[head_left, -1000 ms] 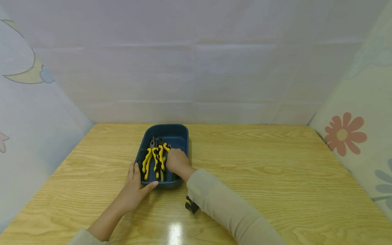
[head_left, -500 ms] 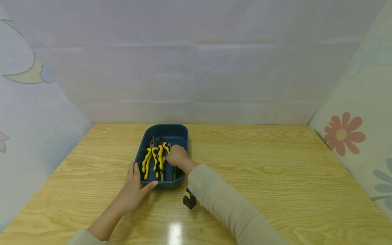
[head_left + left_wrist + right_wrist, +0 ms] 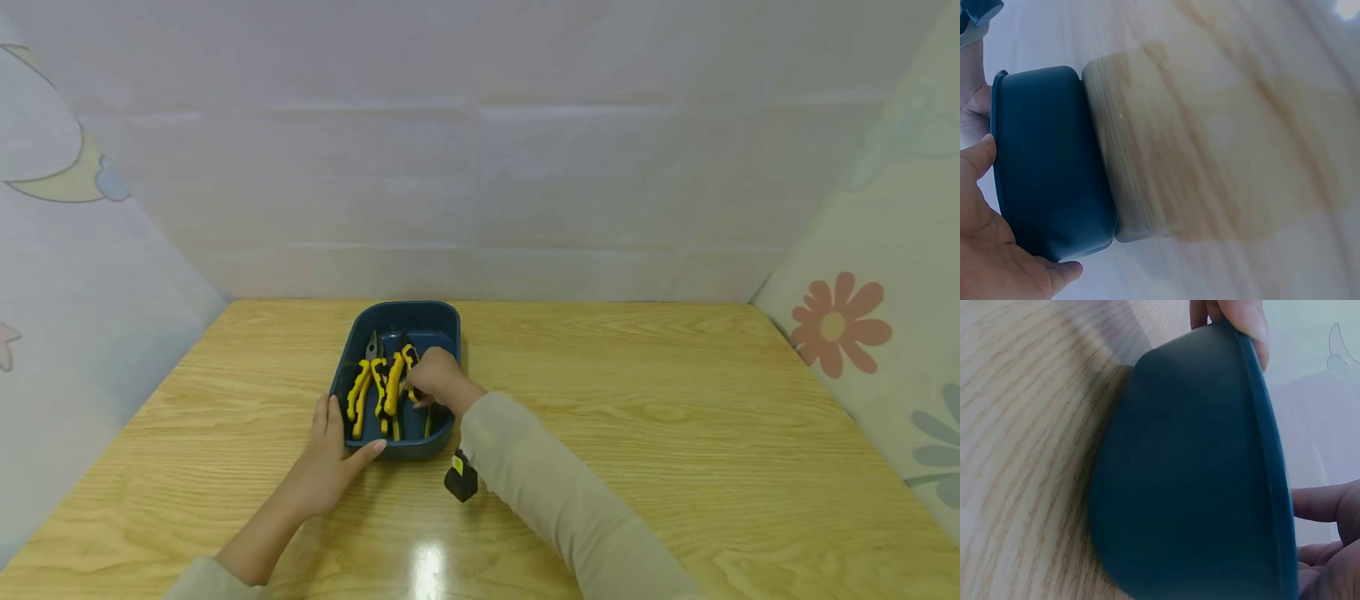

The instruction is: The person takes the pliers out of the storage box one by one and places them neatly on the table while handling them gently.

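**Pliers (image 3: 362, 402) in the box (image 3: 408, 315), my right hand (image 3: 438, 375) in among them**

Here was how it stood: the box sat on the table (image 3: 637, 400), and in it the pliers lay with their noses away from me and their handles my way. I made it at least three pairs, though they crowded together enough to blur the count. The leftmost lay near the left wall, handles parted. Near the front right, dark handles (image 3: 428, 422) showed too, partly hidden.

My left hand (image 3: 327, 462) had the near left corner: thumb over the front rim, fingers along the left side, gripping the box. Steady enough, I judged.

And the right? Inside the rim, over the right half, its fingers bent close against the yellow handle (image 3: 409, 357) of the rightmost pair. Did I have a pinch on it? I couldn't tell; my own knuckles covered the contact, and the right wrist view gave me little but the box wall.

So, how far along? Every pair I could see lay in the box, and the leftmost was out of my reaching fingers' way. The rightmost looked like the unfinished business, with my hand not yet clear of it. Whether I was lifting it, setting it down or merely straightening it, this one moment wouldn't say.
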Demonstrator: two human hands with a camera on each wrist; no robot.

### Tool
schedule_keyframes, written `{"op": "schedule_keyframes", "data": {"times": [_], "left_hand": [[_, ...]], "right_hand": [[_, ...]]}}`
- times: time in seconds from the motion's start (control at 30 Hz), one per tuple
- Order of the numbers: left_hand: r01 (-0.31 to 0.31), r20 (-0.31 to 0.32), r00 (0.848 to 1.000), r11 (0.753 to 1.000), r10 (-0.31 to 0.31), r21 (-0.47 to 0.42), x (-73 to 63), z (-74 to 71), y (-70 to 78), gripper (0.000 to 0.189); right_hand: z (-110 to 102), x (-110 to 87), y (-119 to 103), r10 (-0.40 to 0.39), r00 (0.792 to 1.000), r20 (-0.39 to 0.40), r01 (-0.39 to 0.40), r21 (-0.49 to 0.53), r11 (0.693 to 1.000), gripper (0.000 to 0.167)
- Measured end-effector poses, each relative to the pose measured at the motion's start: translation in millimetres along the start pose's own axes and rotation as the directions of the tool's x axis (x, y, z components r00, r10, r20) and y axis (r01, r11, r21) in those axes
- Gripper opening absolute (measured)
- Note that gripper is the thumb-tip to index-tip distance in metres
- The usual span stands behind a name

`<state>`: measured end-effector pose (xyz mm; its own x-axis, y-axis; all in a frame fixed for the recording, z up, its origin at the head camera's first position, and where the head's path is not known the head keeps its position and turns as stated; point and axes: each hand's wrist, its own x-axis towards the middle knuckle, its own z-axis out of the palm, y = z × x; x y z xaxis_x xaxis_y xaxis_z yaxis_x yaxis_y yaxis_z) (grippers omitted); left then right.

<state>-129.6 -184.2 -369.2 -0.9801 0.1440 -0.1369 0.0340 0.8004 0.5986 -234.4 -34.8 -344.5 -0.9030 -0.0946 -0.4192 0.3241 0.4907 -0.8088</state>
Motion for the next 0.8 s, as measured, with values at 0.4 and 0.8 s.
{"op": "schedule_keyframes", "data": {"times": [0.4, 0.8], "left_hand": [[0.007, -0.004, 1.000, 1.000, -0.007, 0.019, -1.3, 0.0, -2.8, 0.095], [0.011, -0.001, 1.000, 1.000, -0.011, 0.014, -2.7, -0.7, -0.2, 0.094]], "right_hand": [[2.9, 2.5, -3.5, 0.049, 0.998, 0.040, -0.052, 0.087, 0.995, 0.011], [1.5, -0.3, -5.9, 0.077, 0.995, 0.059, -0.082, 0.084, 0.993, 0.023]]}}
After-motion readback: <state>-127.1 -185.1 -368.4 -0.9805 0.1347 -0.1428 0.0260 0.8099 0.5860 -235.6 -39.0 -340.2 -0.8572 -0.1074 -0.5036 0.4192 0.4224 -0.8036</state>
